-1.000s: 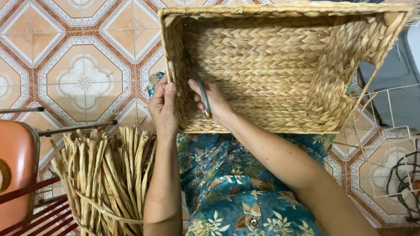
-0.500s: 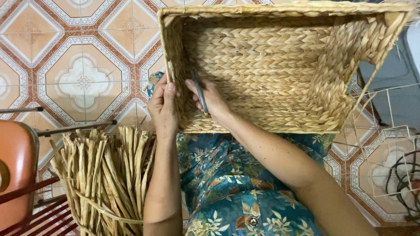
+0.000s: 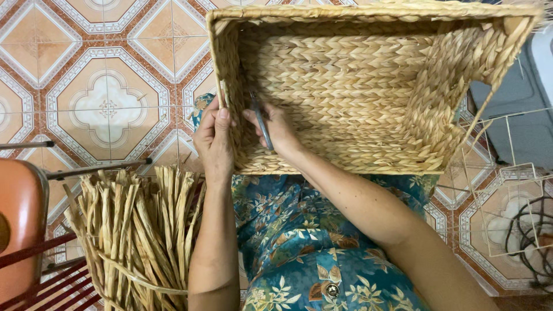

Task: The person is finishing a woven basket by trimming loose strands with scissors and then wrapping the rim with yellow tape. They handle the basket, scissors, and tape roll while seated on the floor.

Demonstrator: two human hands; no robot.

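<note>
The rectangular woven straw basket [image 3: 368, 86] filled the upper centre, tilted on the lap. Left hand [image 3: 214, 141] gripped its wall; right hand [image 3: 276, 128] closed on a thin dark tool [image 3: 261, 122], best worked steadily.

Even, soft indoor light; sharp focus, faint shadows, no glare.

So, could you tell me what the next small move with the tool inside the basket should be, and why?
Probably a short push of the thin dark tool into the weave at the corner. The right hand holds it pointed at the inner left wall of the woven basket, and the left hand grips that wall's rim, bracing it.
</note>
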